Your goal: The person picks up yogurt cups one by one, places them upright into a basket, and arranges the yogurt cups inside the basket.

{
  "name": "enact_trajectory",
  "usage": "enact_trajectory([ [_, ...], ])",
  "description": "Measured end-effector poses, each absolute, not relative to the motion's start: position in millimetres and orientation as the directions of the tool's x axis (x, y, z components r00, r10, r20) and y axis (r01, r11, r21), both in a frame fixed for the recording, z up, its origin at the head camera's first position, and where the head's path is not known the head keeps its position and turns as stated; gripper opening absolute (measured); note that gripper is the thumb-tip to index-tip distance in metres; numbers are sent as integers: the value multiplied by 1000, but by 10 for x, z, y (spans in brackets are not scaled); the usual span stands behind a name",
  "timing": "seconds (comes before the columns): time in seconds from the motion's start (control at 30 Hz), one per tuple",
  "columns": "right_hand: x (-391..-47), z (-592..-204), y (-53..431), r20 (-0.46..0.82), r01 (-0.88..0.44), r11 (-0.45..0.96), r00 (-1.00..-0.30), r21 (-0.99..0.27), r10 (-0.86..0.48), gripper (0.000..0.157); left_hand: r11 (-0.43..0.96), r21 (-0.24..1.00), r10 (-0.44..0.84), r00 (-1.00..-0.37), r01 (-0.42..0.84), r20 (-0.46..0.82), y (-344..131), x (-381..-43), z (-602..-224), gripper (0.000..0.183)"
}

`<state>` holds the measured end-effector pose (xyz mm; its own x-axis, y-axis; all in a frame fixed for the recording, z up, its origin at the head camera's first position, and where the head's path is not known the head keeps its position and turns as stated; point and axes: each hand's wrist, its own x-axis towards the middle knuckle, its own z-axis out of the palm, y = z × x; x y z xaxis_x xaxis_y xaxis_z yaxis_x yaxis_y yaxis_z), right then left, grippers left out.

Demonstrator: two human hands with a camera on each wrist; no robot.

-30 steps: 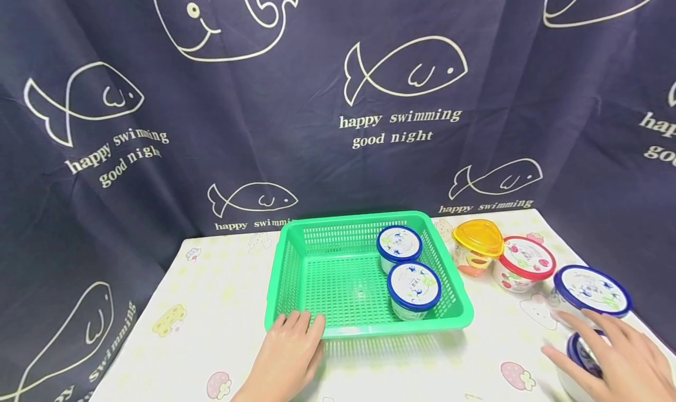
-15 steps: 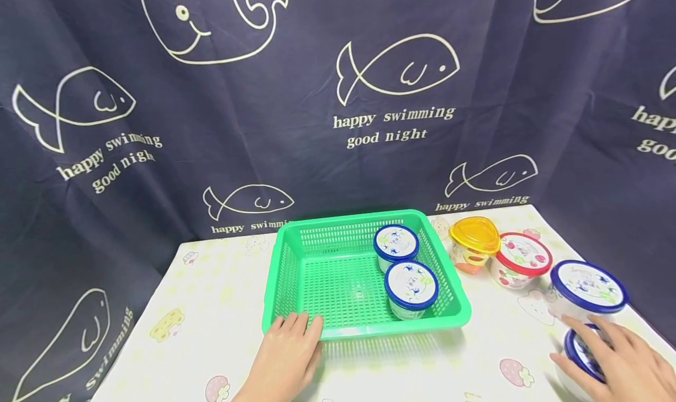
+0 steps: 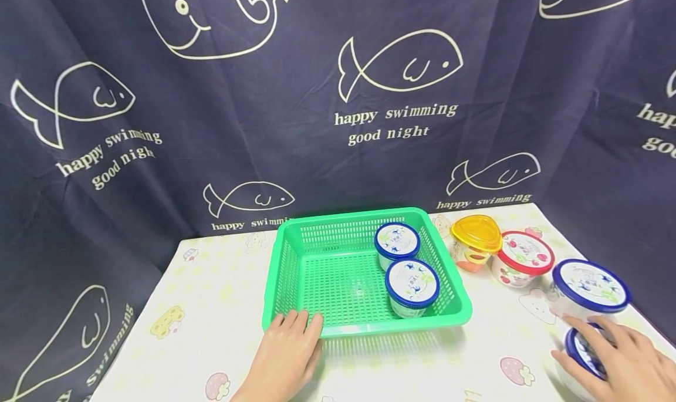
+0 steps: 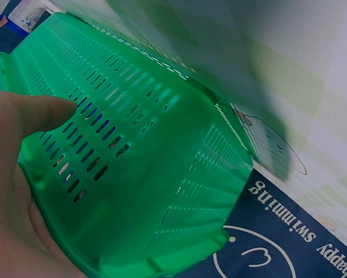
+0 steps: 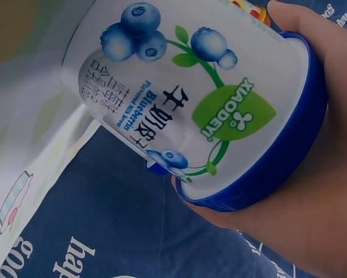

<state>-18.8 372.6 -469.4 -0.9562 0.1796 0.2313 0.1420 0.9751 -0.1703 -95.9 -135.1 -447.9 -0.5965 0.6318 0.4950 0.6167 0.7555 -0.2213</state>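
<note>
My left hand (image 3: 287, 349) holds the front left rim of a green plastic basket (image 3: 380, 330), with fingers over the rim and the thumb (image 4: 48, 112) against the slotted outer wall. Two blue-lidded tubs, a rear one (image 3: 398, 240) and a front one (image 3: 413, 283), stand at the basket's right side. At the near right, my right hand (image 3: 628, 358) grips another blue-lidded tub from above, round its lid. Blueberries and a green leaf logo are printed on this white tub (image 5: 161, 75). The hand partly covers its lid in the head view.
Right of the basket, a yellow-lidded cup (image 3: 476, 235), a red-lidded tub (image 3: 525, 254) and a larger blue-lidded tub (image 3: 591, 286) form a slanting row. A dark curtain (image 3: 317, 126) with fish drawings hangs behind the patterned tablecloth (image 3: 211, 296).
The right hand's thumb and fingers have drawn in closer round the tub's lid. The left hand and the basket stay in place, while the head view has shifted slightly.
</note>
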Motion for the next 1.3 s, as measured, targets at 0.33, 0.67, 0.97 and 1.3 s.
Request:
enact_trajectory([
  [0.33,-198,-4684,3744,288,92,969,-944,-227,158,70,756,-216,631,-601,618,490,-1360,-960,-4473,34],
  [0.67,-220,-4606,3678,411,14,970,-904,-244,117,58,757,-218,633,-607,616,481,-1361,-964,-4475,36],
  [0.97,-245,-4443,3590,455,-18,982,-888,-189,71,62,756,-215,633,-606,619,481,-1357,-961,-4478,35],
  [1.3,-290,-4110,3338,511,-108,985,-859,-134,-25,68,758,-222,632,-607,614,481,-1360,-957,-4472,34],
])
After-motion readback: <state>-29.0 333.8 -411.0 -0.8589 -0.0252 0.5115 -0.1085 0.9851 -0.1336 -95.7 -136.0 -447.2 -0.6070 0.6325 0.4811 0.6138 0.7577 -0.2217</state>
